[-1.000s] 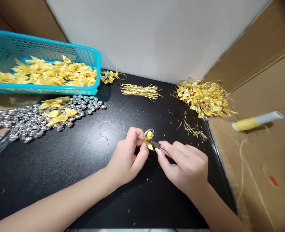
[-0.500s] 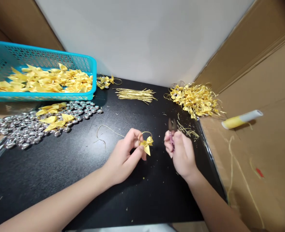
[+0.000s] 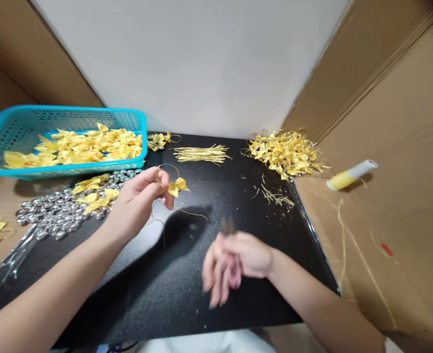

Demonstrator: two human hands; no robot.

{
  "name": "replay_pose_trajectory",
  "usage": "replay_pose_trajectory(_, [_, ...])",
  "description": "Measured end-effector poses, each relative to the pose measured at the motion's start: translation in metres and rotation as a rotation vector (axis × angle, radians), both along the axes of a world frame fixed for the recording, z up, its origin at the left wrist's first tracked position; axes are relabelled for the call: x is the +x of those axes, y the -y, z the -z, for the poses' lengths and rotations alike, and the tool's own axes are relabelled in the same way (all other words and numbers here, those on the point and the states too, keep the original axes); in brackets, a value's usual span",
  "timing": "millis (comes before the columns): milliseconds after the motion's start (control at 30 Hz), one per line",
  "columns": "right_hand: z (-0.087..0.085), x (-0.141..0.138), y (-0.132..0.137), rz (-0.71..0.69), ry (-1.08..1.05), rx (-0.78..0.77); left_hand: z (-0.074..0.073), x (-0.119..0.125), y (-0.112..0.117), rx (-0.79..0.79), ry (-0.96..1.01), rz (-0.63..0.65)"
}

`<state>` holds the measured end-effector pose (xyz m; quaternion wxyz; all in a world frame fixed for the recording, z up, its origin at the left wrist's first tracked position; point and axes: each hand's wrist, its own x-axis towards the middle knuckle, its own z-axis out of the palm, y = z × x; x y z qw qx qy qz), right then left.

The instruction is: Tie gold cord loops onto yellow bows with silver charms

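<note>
My left hand (image 3: 142,196) pinches a yellow ribbon bow (image 3: 178,187) with a thin gold cord loop above it, held up over the table. Below the bow, a loose length of gold cord (image 3: 192,213) lies on the black tabletop. Blurred by motion, my right hand (image 3: 234,262) keeps a small pair of scissors (image 3: 235,277) with pink handles against its palm. Their dark blades poke out above the thumb, and the fingers are partly stretched out. Silver beads (image 3: 63,211) and several yellow bows (image 3: 97,198) lie beyond my left forearm.
A blue basket (image 3: 142,117) full of yellow bows stands at the back left. Cut gold cords (image 3: 202,154) lie at the back middle. A pile of finished-looking bows (image 3: 286,154) sits back right, near cord scraps (image 3: 275,197). A yellow-and-white tube (image 3: 352,175) lies on cardboard at right.
My left hand has moved left and up with the bow. My right hand has come left and nearer me, turned over with fingers loosened, still with the scissors. The view has shifted.
</note>
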<state>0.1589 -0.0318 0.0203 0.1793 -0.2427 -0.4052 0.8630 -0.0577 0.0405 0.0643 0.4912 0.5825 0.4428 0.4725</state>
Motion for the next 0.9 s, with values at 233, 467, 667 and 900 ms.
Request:
replay_pose_trajectory(233, [0.030, 0.024, 0.002, 0.403, 0.031, -0.162, 0.020, -0.022, 0.011, -0.105, 0.117, -0.118])
replay_pose_trajectory(467, [0.009, 0.053, 0.013, 1.028, 0.228, 0.434, 0.028, -0.014, 0.020, -0.115, 0.051, 0.026])
replay_pose_trajectory(667, [0.027, -0.022, 0.042, 0.566, -0.025, 0.015, 0.023, -0.004, 0.020, 0.016, 0.089, 0.067])
replay_pose_trajectory(900, [0.013, 0.125, -0.001, 1.212, 0.765, 0.310, 0.028, -0.018, 0.030, -0.070, 0.018, 0.001])
